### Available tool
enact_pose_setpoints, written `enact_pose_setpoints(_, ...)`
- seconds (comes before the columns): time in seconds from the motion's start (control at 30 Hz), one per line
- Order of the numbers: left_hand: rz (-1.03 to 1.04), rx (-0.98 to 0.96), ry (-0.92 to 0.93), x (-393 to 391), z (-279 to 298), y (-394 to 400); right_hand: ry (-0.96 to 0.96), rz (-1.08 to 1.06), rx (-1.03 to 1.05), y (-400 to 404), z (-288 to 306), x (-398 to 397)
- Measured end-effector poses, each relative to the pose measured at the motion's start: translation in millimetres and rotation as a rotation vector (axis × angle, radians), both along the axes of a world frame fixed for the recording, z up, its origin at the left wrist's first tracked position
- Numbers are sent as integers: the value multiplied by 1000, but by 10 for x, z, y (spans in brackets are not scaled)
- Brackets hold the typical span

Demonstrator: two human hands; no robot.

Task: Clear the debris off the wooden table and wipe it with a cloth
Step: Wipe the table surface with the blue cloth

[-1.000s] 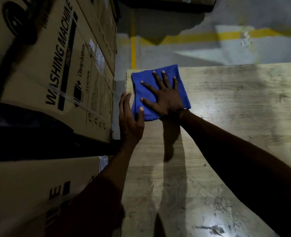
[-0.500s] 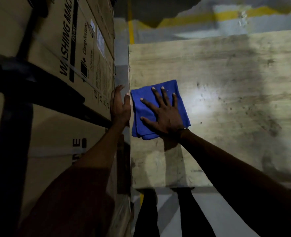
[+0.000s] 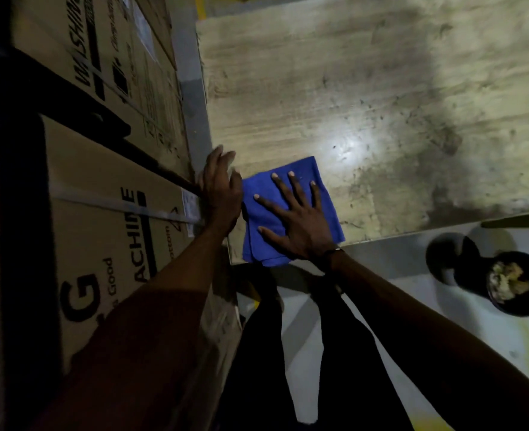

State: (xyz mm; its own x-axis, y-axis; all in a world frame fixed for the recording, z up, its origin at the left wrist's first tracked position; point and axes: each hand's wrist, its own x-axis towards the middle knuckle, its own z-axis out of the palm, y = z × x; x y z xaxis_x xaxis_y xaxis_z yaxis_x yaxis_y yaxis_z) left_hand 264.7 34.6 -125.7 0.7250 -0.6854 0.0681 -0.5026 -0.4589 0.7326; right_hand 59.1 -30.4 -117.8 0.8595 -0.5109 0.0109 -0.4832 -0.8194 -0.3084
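Stacked cardboard washing-machine cartons [image 3: 107, 194], matte brown w/ black print and shiny tape strips, fill the frame to the left of the hands. Next over, the left hand [image 3: 221, 189] rests at the table's left edge, fingers straight-ish and relaxed, holding nothing, just beside the cloth. The blue cloth [image 3: 325, 194], folded roughly square, soft terry-looking, lies at the near-left corner of the wooden table [image 3: 365, 73]; its near edge overhangs the table's edge slightly. The right hand [image 3: 300, 222] presses flat on top of it, fingers spread and straight, not curled round the fabric.

Right of that hand the pale, grainy tabletop shows a glossy light patch, then dark specks and grey smudges farther right. Past the table's near edge, on the floor, a round black bin [image 3: 515, 283] holds crumpled pale scraps.

Judgement: loose debris appears cleared, wiping is under way at this corner; the smudged area to the right prob. needs more passes.
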Motion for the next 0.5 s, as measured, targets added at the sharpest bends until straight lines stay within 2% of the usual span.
enact_pose_setpoints(0.23,-83,110,-127,-393,52,23,-12,-353,34,356,37,-536)
enact_pose_setpoints(0.33,-175,79,-202,-430,47,-88,-7,-590,18,505,30,-511)
enact_pose_setpoints(0.5,-251,226,-286,-526,50,-283,-46,-932,4,594,-14,-328)
